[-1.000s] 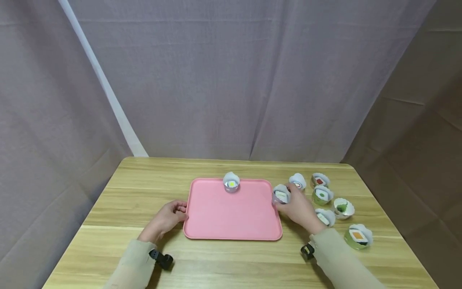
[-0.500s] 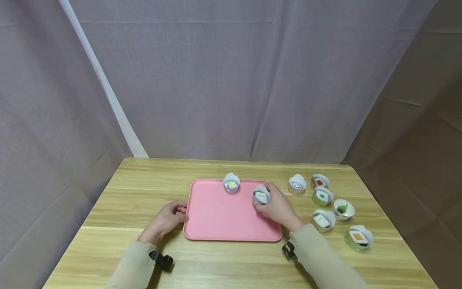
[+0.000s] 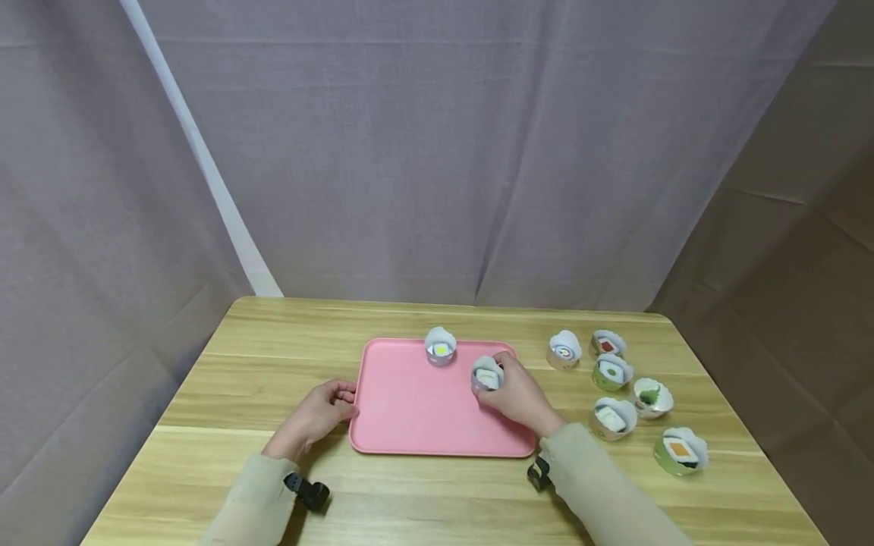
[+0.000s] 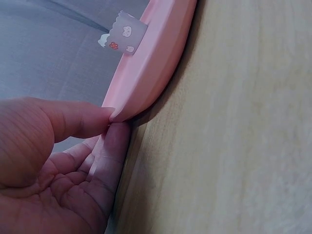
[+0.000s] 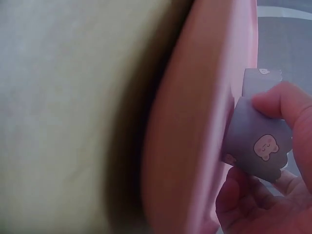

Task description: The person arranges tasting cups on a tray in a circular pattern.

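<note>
"What is held by the right hand [image 3: 520,400]?"

"A cup [image 5: 261,129]. It is pinched between thumb and fingers, the thumb set at its near side and the fingertips at its far right, so the grip is only as wide as the cup."

"Where is the cup?"

"It is held over the right part of the tray [image 3: 423,413], behind the middle. Whether its base touches the tray cannot be told."

"Which way is it turned?"

"The mouth is pointed upward, with a white piece [image 3: 488,378] seen inside. The cup is round, so its axis is taken as the upright one."

"And the left hand [image 3: 315,415]?"

"The tray's left rim is pinched narrowly by it, between thumb and fingers. The tray's long axis is laid left to right on the table [image 3: 205,455]. At the far edge, a second cup [image 3: 440,360] is placed mouth up."
</note>
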Action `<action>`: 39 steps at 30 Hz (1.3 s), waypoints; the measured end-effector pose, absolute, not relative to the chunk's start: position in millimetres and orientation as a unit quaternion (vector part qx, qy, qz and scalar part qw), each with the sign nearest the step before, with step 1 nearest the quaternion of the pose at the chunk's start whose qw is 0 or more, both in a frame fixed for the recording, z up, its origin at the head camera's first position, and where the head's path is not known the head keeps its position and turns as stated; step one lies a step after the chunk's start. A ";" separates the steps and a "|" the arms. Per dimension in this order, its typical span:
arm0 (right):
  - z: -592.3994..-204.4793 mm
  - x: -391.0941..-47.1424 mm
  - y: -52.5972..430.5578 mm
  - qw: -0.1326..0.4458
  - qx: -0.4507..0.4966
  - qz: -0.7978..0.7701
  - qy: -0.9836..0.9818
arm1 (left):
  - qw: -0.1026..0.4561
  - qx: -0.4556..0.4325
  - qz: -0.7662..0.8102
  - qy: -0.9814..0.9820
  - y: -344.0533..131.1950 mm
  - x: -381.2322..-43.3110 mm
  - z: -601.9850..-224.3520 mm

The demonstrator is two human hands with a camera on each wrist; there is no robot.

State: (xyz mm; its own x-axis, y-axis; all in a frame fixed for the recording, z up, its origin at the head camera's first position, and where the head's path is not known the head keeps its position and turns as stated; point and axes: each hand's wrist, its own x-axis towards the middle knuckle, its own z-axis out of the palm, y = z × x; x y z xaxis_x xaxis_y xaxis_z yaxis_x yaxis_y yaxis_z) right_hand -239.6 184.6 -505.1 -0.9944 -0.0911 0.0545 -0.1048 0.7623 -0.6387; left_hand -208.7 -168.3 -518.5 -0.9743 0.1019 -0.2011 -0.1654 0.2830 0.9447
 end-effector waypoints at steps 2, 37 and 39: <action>-506.3 -239.7 184.2 0.008 0.051 0.347 -0.937 | 0.112 -0.019 0.600 0.792 -167.8 -208.8 -518.1; -510.5 -248.5 174.4 -0.007 0.032 0.457 -0.889 | 0.117 -0.028 0.600 0.791 -166.9 -206.3 -516.2; -509.8 -248.5 172.8 -0.006 0.034 0.461 -0.887 | 0.117 -0.027 0.602 0.789 -166.7 -206.5 -516.4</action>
